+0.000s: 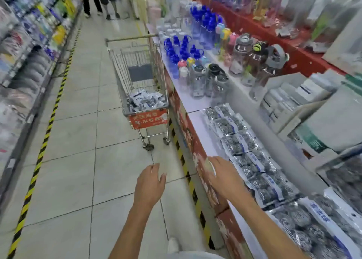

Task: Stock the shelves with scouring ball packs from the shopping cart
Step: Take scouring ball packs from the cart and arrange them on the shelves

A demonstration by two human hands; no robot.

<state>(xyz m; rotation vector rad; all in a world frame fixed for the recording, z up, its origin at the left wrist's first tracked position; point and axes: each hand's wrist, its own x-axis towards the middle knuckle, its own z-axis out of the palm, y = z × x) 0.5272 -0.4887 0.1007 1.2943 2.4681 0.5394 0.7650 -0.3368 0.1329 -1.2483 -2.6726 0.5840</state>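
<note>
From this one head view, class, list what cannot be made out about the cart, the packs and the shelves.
- How many packs lie in the shopping cart: heaped, small, blurred.
- Print on the shelf packs: too blurred.
- Goods on the left shelves: motion-blurred.
- The nearest packs: cut off by the bottom and right edges.

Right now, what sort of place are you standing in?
Most likely a supermarket housewares aisle: a wire shopping cart stands on the tiled floor, beside a shelf of water bottles and rows of scouring ball packs.
</note>
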